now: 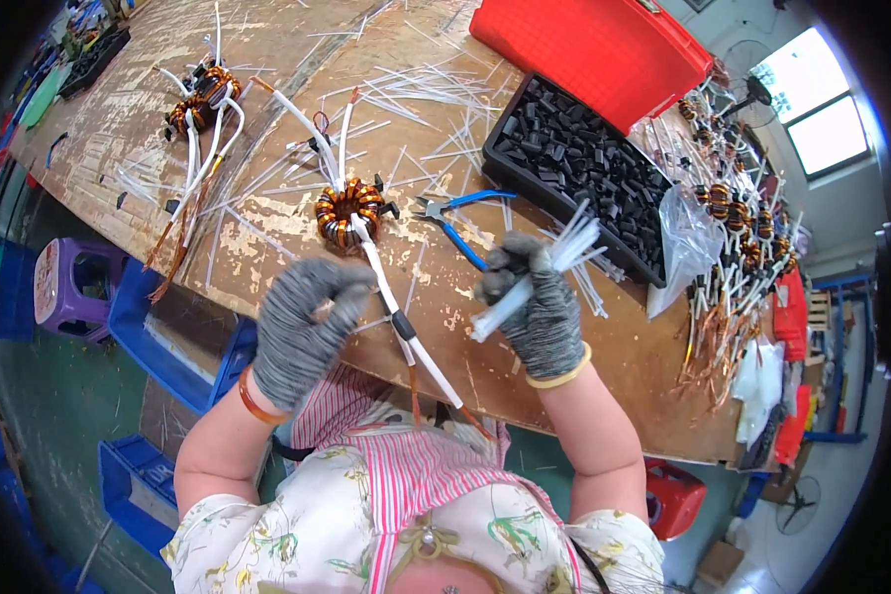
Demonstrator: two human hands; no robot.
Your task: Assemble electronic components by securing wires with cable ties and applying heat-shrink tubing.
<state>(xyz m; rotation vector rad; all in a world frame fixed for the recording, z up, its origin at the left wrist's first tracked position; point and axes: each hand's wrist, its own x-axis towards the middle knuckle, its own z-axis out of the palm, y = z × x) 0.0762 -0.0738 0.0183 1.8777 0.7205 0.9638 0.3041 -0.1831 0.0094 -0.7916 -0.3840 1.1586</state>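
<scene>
My right hand (pixel 540 307), in a grey glove, is closed round a bundle of white cable ties (pixel 570 243) whose ends stick out on both sides of the fist. The left hand (pixel 302 327), gloved too, has thumb and fingers curled together in a pinch; anything small between the tips is hidden. Just beyond it lies a toroidal coil (pixel 331 230) of copper-coloured wire on a dark ring. White-sleeved leads (pixel 374 262) run from it, one passing between my hands toward the table's near edge with a black sleeve (pixel 402 326) on it. Blue-handled side cutters (pixel 455 223) lie right of the coil.
A black tray (pixel 584 148) full of small black pieces stands at right, beside a red bin (pixel 594 49) and a clear plastic bag (pixel 685 243). Many wired coils (pixel 738 213) are heaped far right. More coils (pixel 203 104) lie left; loose white strips (pixel 416 89) litter the wooden table (pixel 257 188).
</scene>
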